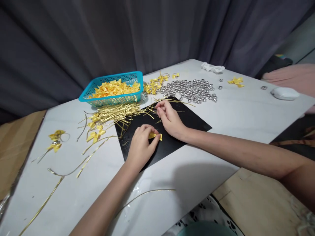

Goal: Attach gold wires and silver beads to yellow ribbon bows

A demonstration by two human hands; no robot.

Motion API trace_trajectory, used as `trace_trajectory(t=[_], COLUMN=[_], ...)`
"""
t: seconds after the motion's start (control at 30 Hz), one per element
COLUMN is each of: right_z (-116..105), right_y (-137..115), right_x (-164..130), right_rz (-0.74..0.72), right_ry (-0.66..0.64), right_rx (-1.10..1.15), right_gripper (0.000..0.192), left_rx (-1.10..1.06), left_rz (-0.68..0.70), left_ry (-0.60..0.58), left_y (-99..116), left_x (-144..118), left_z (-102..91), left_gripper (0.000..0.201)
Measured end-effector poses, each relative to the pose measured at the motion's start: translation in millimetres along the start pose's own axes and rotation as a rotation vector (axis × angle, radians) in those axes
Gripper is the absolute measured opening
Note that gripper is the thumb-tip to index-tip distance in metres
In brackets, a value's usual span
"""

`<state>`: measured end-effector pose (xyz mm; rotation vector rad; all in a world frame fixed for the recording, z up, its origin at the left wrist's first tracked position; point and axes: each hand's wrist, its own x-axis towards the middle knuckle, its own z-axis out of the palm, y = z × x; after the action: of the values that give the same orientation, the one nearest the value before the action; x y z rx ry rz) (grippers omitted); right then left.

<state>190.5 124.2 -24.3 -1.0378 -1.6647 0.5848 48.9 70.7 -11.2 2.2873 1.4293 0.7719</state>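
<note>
- Left hand (140, 144): fingers pinched on a small yellow ribbon bow (154, 135), held over the black mat (194, 122) on the white table (236, 111).
- Right hand (170, 118): fingers curled narrow at the gold wire ties (115, 113); can't tell if it grips one.
- Behind: teal basket (112, 95) of bows, pile of silver bells (190, 90).

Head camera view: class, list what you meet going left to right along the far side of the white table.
Turquoise plastic basket of yellow ribbon bows → heap of shiny silver beads → crumpled white tissue → loose yellow ribbon bow → white oval case.
</note>
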Motion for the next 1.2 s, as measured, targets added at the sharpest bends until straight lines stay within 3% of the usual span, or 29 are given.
trace_trajectory(t=[0.2,0.3,0.4,0.53,0.67,0.87,1.2], right_z=[-5,-7,-7,-9,-13,-19,-27], right_y=[-9,-12,-12,-13,-18,-23,-27], right_x=[-2,-3,-4,-4,-3,-1,2], right_rz=[-0.045,-0.057,-0.083,-0.121,-0.152,-0.293,-0.618], right_ry=[-0.002,-0.025,-0.034,-0.025,-0.106,-0.201,-0.294], right_rx=[0.035,0.036,-0.018,-0.11,-0.15,-0.32,-0.577], right_gripper=[0.007,0.009,0.01,0.012,0.013,0.012,0.018], left_rx=[0.119,0.092,-0.098,-0.493,-0.806,-0.835,-0.89], left_rz=[0.016,0.033,0.031,-0.162,-0.303,-0.423,-0.532], left_ry=[0.061,0.031,0.021,0.039,0.17,0.158,0.234], left_y=[-9,-14,-17,-18,-19,-21,-17], left_x=[-4,-5,-3,0,3,4,6], left_z=[-9.7,-12.3,-11.6,-11.7,-15.8,-21.5,-22.4], left_gripper=[0.027,0.017,0.007,0.005,0.018,0.009,0.034])
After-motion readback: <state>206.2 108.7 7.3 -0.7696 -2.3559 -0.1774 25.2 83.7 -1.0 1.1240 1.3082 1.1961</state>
